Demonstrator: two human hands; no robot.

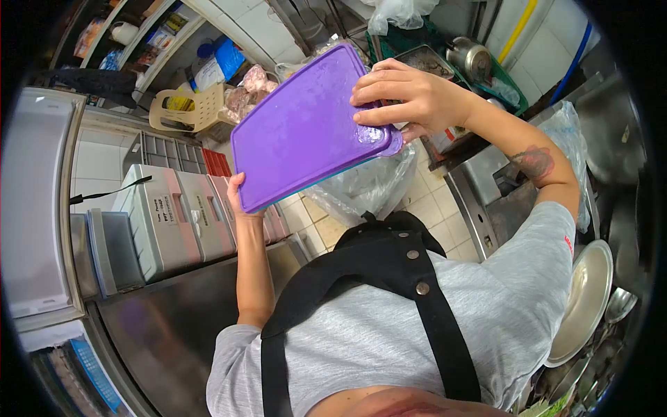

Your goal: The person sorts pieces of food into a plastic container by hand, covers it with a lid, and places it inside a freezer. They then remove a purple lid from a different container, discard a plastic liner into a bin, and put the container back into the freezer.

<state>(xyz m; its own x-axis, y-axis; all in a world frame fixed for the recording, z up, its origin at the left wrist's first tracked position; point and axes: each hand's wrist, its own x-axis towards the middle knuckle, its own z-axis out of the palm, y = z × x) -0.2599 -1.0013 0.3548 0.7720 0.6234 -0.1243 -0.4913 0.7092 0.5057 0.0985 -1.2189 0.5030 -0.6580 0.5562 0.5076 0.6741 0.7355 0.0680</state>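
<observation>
A flat rectangular food container with a purple lid (pixel 299 125) is held up in front of my chest, tilted. A thin teal edge shows beneath the lid along its near side; the rest of its underside is hidden. My left hand (pixel 238 194) grips the near left corner, its thumb on the rim and most fingers out of sight below. My right hand (pixel 406 96) is closed on the right end, fingers over the top of the lid and thumb by the corner tab. Under the container hangs a clear plastic bag (pixel 368 184), partly covered by it.
Drawer units (pixel 163 222) stand on a steel counter (pixel 174 333) to the left. A beige plastic chair (pixel 182 110) and bagged goods (pixel 250 90) are behind. At right are a metal basin (pixel 583 299), a steel stove-like unit (pixel 479 201) and a green crate (pixel 511 94) with a kettle-like pot (pixel 472 59).
</observation>
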